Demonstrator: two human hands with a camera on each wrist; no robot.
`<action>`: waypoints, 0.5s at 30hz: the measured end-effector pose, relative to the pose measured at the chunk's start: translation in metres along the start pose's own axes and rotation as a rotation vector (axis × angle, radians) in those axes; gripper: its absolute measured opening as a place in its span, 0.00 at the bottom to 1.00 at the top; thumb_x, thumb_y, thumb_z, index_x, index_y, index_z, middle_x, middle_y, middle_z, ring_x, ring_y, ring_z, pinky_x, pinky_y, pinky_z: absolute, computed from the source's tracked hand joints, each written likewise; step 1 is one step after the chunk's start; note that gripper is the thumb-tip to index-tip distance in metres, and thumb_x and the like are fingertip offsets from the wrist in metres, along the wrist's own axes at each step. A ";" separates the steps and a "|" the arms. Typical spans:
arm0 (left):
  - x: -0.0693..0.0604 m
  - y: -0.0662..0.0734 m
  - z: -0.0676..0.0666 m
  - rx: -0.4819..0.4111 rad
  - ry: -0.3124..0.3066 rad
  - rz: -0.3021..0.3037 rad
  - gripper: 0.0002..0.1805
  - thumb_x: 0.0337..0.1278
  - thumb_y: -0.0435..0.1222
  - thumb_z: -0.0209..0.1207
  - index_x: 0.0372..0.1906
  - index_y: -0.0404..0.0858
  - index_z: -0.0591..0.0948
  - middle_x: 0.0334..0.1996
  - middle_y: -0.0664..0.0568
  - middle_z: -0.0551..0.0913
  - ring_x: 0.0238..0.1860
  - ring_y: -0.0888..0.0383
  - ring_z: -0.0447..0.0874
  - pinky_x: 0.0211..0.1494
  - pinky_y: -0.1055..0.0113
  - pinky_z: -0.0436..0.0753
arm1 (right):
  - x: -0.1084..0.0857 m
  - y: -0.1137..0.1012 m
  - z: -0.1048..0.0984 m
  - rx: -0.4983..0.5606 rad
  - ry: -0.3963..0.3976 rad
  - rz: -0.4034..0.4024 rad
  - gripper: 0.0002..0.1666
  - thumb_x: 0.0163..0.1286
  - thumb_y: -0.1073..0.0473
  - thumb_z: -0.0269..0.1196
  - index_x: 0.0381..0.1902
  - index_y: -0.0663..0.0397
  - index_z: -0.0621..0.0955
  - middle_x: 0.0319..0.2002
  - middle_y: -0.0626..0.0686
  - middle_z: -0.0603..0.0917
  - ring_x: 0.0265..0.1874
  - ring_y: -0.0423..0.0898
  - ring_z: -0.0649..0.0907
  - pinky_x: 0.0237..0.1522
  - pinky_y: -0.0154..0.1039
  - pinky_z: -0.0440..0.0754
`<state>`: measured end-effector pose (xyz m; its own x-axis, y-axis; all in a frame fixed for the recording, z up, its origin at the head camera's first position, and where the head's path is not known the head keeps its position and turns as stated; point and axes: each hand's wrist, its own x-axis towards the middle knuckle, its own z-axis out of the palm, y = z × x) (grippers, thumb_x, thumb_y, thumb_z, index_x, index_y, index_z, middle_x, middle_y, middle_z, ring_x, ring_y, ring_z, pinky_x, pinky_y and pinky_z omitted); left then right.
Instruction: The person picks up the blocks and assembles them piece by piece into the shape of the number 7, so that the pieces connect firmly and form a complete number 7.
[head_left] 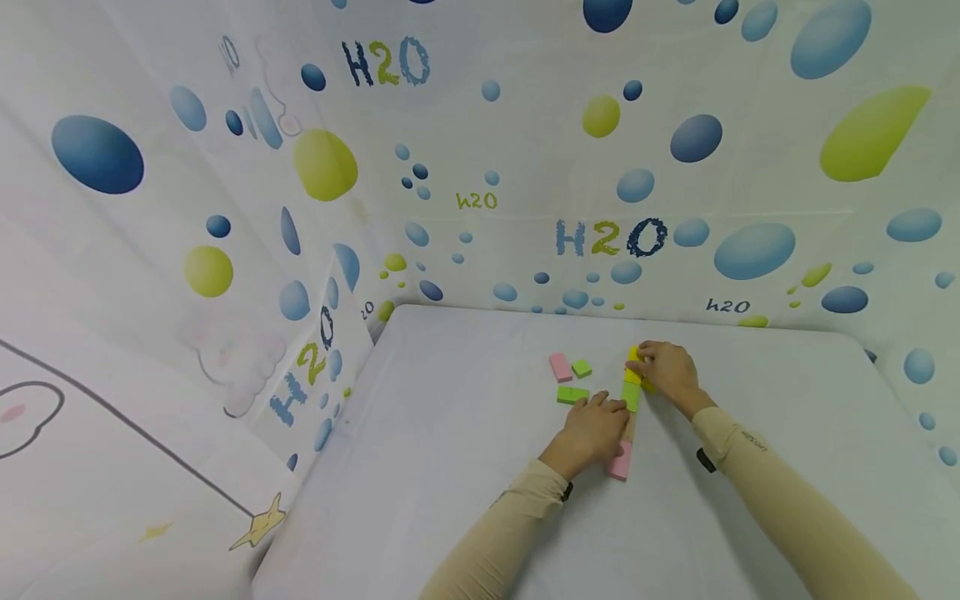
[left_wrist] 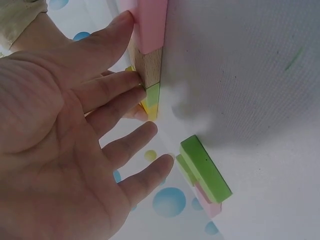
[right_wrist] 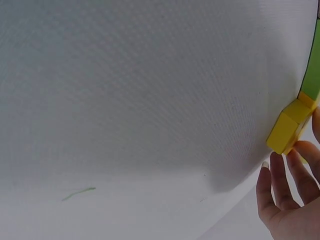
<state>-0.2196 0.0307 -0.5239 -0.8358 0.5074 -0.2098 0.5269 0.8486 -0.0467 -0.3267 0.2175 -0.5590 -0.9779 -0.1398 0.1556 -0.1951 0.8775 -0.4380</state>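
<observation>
A line of blocks runs away from the person: a pink block (head_left: 619, 463) nearest, then a bare wooden block (left_wrist: 146, 65), a green block (head_left: 631, 394) and yellow blocks (head_left: 633, 372) at the far end. Fingers spread, the left hand (head_left: 588, 433) touches the line's left side with its thumb and some fingertips, by the pink and wooden blocks in the left wrist view. The right hand (head_left: 671, 372) pinches a yellow block (right_wrist: 285, 131) at the far end, which juts out to the right of the line. The fingers partly cover the yellow pieces.
Left of the line lie a pink block (head_left: 560, 367), a small green block (head_left: 582, 368) and a longer green piece (head_left: 572, 395), all on the white tabletop (head_left: 450, 433). Behind the table hangs a white sheet (head_left: 525, 150) with blue and green dots.
</observation>
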 end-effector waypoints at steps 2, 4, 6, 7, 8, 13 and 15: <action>-0.001 0.000 0.000 0.002 -0.004 -0.002 0.33 0.64 0.55 0.68 0.73 0.59 0.76 0.75 0.71 0.68 0.79 0.61 0.59 0.76 0.59 0.66 | -0.001 -0.001 0.000 0.002 0.001 0.000 0.28 0.71 0.51 0.71 0.56 0.72 0.84 0.60 0.67 0.84 0.58 0.69 0.82 0.59 0.61 0.79; -0.001 0.000 -0.001 0.002 -0.010 -0.004 0.33 0.64 0.56 0.68 0.73 0.60 0.75 0.76 0.71 0.67 0.79 0.61 0.59 0.77 0.59 0.66 | -0.002 -0.001 0.000 0.005 -0.001 0.000 0.28 0.71 0.51 0.71 0.56 0.72 0.85 0.60 0.67 0.84 0.58 0.69 0.82 0.59 0.61 0.79; -0.002 0.000 -0.001 0.002 -0.017 -0.006 0.33 0.64 0.56 0.68 0.73 0.60 0.75 0.76 0.71 0.67 0.80 0.61 0.58 0.77 0.59 0.66 | -0.002 -0.001 -0.001 0.004 0.001 -0.007 0.28 0.71 0.51 0.70 0.55 0.72 0.85 0.60 0.67 0.84 0.58 0.69 0.82 0.59 0.62 0.79; -0.003 0.000 -0.001 0.002 -0.020 -0.006 0.33 0.64 0.56 0.68 0.73 0.60 0.75 0.76 0.71 0.67 0.80 0.61 0.58 0.77 0.59 0.65 | -0.003 -0.001 -0.001 0.005 0.003 -0.009 0.28 0.71 0.51 0.71 0.54 0.72 0.85 0.60 0.67 0.84 0.59 0.69 0.81 0.59 0.62 0.79; -0.003 0.001 -0.002 0.003 -0.023 -0.005 0.34 0.64 0.56 0.67 0.74 0.60 0.75 0.76 0.71 0.66 0.80 0.61 0.58 0.77 0.59 0.65 | -0.003 -0.001 -0.001 0.004 0.007 -0.016 0.27 0.71 0.51 0.71 0.54 0.72 0.85 0.60 0.67 0.84 0.59 0.69 0.81 0.59 0.62 0.79; -0.006 0.001 -0.001 0.007 -0.020 -0.002 0.34 0.64 0.56 0.68 0.74 0.59 0.75 0.76 0.71 0.67 0.80 0.61 0.58 0.77 0.58 0.65 | -0.007 -0.002 -0.001 0.014 0.031 -0.043 0.27 0.69 0.51 0.72 0.53 0.71 0.86 0.59 0.67 0.84 0.59 0.70 0.81 0.59 0.62 0.79; -0.007 0.001 -0.001 0.008 -0.013 -0.002 0.34 0.64 0.56 0.68 0.73 0.59 0.75 0.76 0.70 0.67 0.79 0.61 0.59 0.77 0.58 0.66 | -0.008 -0.002 -0.001 0.021 0.039 -0.052 0.27 0.69 0.51 0.72 0.53 0.72 0.86 0.58 0.67 0.84 0.59 0.70 0.81 0.59 0.63 0.79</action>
<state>-0.2136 0.0282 -0.5214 -0.8349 0.5034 -0.2225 0.5263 0.8485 -0.0553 -0.3187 0.2169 -0.5588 -0.9628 -0.1661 0.2129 -0.2471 0.8600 -0.4466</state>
